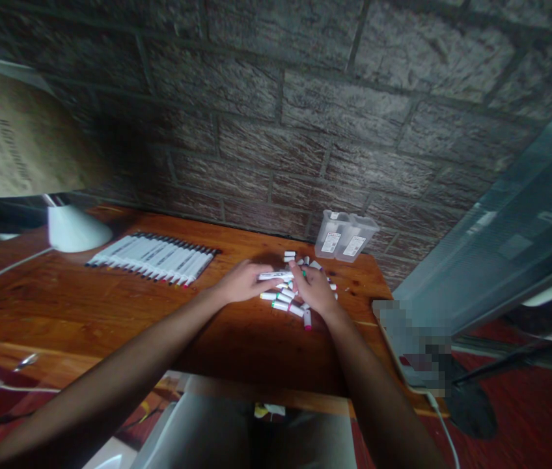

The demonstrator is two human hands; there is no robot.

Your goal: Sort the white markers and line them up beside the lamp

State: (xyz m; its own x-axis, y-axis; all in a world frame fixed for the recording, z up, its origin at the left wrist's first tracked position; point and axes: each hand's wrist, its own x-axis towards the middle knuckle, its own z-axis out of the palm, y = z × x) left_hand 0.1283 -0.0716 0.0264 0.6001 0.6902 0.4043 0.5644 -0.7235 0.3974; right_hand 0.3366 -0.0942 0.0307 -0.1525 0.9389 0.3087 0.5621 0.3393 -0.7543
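Observation:
A white marker point(275, 276) lies level between my two hands, above the wooden desk. My left hand point(241, 282) grips its left end between thumb and fingers. My right hand point(316, 290) is closed at the other end, where a green tip point(304, 273) shows by the thumb; whether that is a cap on the marker or a separate piece, I cannot make out. Around and beneath the right hand lie several loose white marker caps point(296, 311) with coloured ends, partly hidden by it. Farther left, a row of white markers point(153, 256) lies side by side.
Two clear plastic boxes point(344, 236) with labels stand by the brick wall at the back right. A lamp point(78, 228) with a large shade is at the left. A cabled device point(410, 345), partly blurred, lies along the desk's right edge.

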